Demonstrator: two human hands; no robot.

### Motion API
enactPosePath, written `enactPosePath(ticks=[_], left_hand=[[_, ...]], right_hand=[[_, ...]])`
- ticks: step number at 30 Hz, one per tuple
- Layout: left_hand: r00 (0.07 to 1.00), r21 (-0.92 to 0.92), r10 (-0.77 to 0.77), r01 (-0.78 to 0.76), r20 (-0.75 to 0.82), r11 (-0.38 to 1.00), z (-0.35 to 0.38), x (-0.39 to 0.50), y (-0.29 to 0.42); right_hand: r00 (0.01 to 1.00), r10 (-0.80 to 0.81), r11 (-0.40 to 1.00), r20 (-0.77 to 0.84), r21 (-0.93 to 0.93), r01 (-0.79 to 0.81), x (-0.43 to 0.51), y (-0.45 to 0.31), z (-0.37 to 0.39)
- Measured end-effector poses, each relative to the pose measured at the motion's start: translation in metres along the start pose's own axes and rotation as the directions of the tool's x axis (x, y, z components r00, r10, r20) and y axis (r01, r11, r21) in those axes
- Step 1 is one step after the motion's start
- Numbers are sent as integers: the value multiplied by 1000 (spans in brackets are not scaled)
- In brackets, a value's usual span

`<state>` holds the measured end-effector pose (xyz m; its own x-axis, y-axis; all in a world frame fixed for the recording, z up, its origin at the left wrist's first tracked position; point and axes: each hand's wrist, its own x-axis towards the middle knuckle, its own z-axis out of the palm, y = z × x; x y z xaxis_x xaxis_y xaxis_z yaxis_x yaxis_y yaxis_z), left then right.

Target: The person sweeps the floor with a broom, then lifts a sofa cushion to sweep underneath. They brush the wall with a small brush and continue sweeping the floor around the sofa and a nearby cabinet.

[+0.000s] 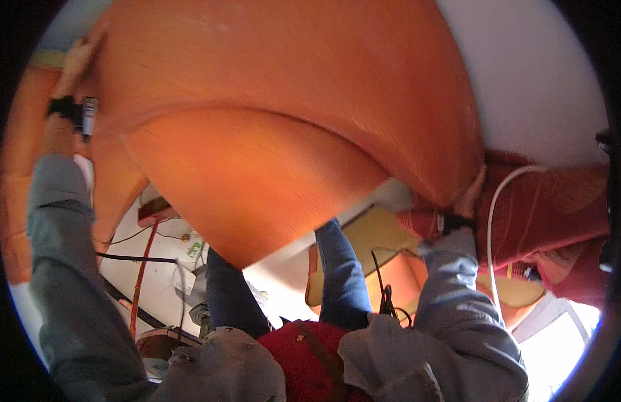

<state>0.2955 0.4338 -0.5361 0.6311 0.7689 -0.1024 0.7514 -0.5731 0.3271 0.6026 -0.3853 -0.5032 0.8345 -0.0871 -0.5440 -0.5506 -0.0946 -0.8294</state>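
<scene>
A large sheet of orange leather-like material [290,60] spans the view before me, with one corner folded or hanging down towards my legs. At the upper left, my left hand [84,55] is raised against the sheet's left edge; its fingers are blurred, so the grip is unclear. My right hand [472,193] is at the sheet's right edge, low down, beside red cloth; its fingers are partly hidden. Both wrists wear dark straps.
Red patterned cloth [556,216] and a white cable [493,211] are at the right. Black cords [385,301] hang near my right leg. A red cord [143,276] and a dark cable [134,258] cross the lower left above a white surface.
</scene>
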Motion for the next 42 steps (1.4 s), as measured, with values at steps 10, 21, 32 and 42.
enactPosePath(ticks=[10, 21, 32, 42], left_hand=[[957, 105, -270, 280, -105, 954, 24, -167, 78], [966, -95, -180, 165, -187, 982, 12, -190, 90], [990, -202, -53, 25, -132, 979, -11, -192, 67], [991, -75, -105, 99, -78, 992, -2, -208, 85]], right_hand=[[863, 462, 58, -202, -965, -257, -118, -39, 85], [406, -396, 51, 824, -422, 905, -129, -35, 331], [63, -17, -445, 998, -64, 893, -179, 16, 606], [-22, -130, -431, 991, -37, 902, -164, 28, 582]])
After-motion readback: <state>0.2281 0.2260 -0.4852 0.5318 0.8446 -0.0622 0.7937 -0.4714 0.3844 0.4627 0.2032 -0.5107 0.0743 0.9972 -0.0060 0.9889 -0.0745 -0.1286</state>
